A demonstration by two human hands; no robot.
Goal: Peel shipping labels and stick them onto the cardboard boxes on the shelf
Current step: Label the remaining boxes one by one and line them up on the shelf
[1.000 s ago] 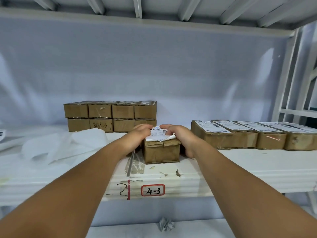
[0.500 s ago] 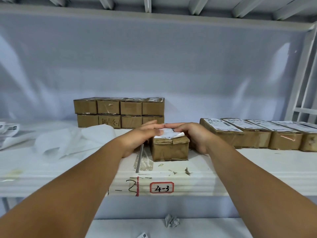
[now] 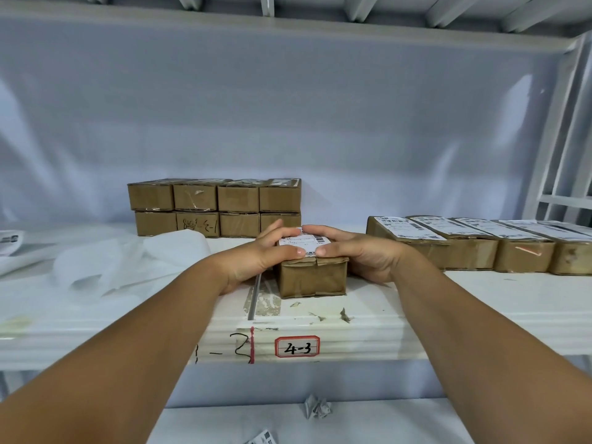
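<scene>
Pressed flat atop small brown cardboard box (image 3: 312,278) at white shelf's (image 3: 448,299) front edge: white printed shipping label (image 3: 304,241). Clasping that box from 9 and 3 o'clock: left hand (image 3: 256,254) and right hand (image 3: 358,251), fingers curled over the top, thumbs pressing the label's near edge. Near at 3 o'clock, row of labelled brown boxes (image 3: 464,248); at 11 o'clock, two-tier stack of brown cardboard boxes (image 3: 214,206).

left hand (image 3: 266,251): forearm from 7 o'clock, fingers (image 3: 285,233) curled over box (image 3: 312,278) | right hand (image 3: 358,254): forearm from 5 o'clock, mirrored grip | thumbs nearly touching
</scene>
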